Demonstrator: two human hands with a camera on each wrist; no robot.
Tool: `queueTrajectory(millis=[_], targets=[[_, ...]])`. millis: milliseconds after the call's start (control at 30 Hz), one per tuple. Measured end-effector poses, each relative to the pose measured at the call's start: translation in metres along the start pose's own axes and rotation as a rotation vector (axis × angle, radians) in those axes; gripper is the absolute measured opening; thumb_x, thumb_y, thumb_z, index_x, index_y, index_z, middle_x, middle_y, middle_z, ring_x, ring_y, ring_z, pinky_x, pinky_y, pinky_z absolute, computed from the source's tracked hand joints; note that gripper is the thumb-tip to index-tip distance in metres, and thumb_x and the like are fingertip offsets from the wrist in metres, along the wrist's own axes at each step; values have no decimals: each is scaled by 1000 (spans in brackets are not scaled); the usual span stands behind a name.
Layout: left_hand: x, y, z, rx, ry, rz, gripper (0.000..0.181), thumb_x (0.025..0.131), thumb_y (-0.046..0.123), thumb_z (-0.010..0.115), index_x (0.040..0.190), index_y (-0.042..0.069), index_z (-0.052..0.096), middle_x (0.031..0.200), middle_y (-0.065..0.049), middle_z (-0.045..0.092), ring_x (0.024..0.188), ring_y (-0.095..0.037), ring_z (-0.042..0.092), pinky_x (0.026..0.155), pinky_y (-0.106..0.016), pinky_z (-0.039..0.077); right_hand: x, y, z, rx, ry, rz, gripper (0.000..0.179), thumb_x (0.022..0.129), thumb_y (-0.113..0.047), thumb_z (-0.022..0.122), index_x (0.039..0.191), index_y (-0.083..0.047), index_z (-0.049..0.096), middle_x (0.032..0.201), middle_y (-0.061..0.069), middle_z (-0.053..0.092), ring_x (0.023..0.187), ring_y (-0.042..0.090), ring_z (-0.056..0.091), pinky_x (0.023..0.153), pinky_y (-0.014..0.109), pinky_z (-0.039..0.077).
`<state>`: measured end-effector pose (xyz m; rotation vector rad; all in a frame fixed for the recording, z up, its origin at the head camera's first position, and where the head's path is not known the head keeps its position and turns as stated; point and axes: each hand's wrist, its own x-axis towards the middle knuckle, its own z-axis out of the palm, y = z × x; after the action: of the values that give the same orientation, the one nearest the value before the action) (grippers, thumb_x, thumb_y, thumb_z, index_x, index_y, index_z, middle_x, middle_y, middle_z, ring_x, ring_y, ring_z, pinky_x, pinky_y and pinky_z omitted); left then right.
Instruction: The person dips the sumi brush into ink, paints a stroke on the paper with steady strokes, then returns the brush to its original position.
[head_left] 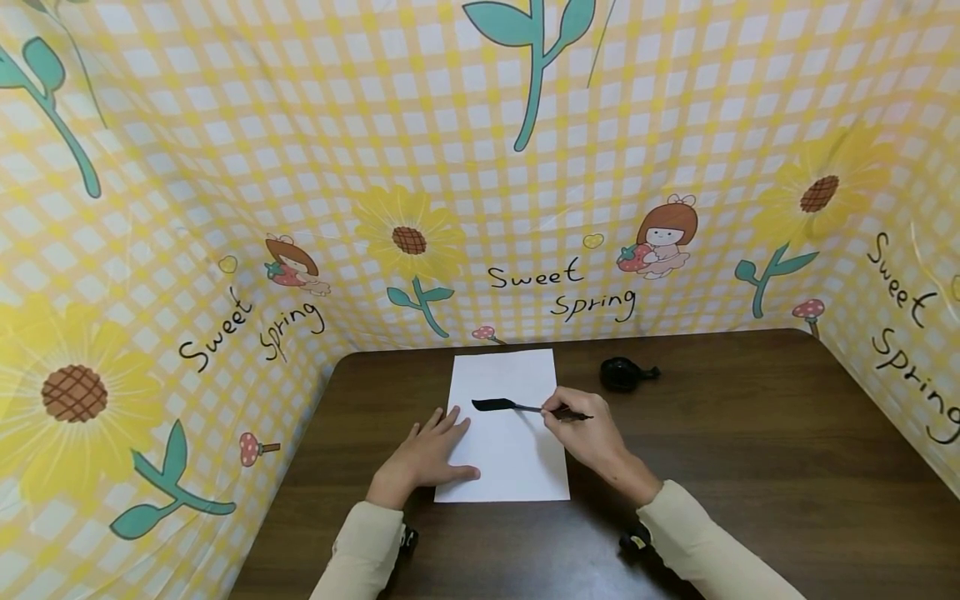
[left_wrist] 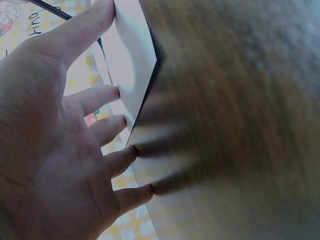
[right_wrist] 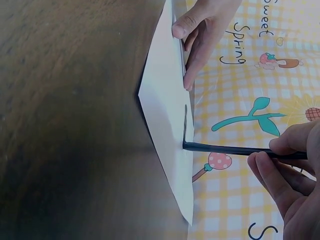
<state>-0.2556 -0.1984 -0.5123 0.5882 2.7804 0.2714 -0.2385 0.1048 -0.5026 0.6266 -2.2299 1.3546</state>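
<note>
While the right hand (head_left: 588,429) pinches a thin dark tool (right_wrist: 225,148) between thumb and fingers, the left hand (head_left: 423,458) is spread with its 5 fingers apart and grips nothing. The thumb and the 2 fingers next to it touch a sheet of white paper (head_left: 513,471) along its left side; the little finger rests just beside it on the brown table (head_left: 720,442). The tool's far end meets the paper at the right end of a broad black mark (head_left: 492,405), which lies across the sheet, near the left hand's fingertips. Both wrists come out of pale sleeves (head_left: 708,537). Beyond the right hand, apart from the paper, lies a rounded black object (head_left: 619,374) with a narrow end. Yellow checked cloth (head_left: 480,108) with sunflowers and "Sweet Spring" lettering stands around the table.
</note>
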Motion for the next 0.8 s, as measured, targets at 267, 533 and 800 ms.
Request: queueTrajectory(millis=[267, 533, 800], targets=[[0, -1, 1, -2, -3, -5, 97, 92, 68, 71, 168, 19, 37, 179, -8, 23, 166, -41, 16, 127, -72, 21, -1, 0, -2, 29, 3, -6, 27, 86, 12, 78, 81, -15, 75, 83, 2, 77, 68, 4, 65, 58, 21, 54], [1, -2, 1, 4, 3, -1, 97, 93, 69, 70, 168, 19, 36, 179, -7, 22, 166, -41, 16, 127, -72, 21, 0, 0, -4, 11, 0, 6, 27, 87, 10, 77, 81, -16, 75, 84, 4, 78, 69, 2, 66, 59, 22, 56], [1, -1, 1, 4, -7, -10, 97, 92, 69, 71, 168, 20, 36, 179, -7, 22, 166, -40, 16, 128, -71, 21, -1, 1, -8, -2, 3, 13, 26, 87, 9, 77, 81, -17, 75, 85, 1, 78, 71, 3, 68, 61, 23, 58]])
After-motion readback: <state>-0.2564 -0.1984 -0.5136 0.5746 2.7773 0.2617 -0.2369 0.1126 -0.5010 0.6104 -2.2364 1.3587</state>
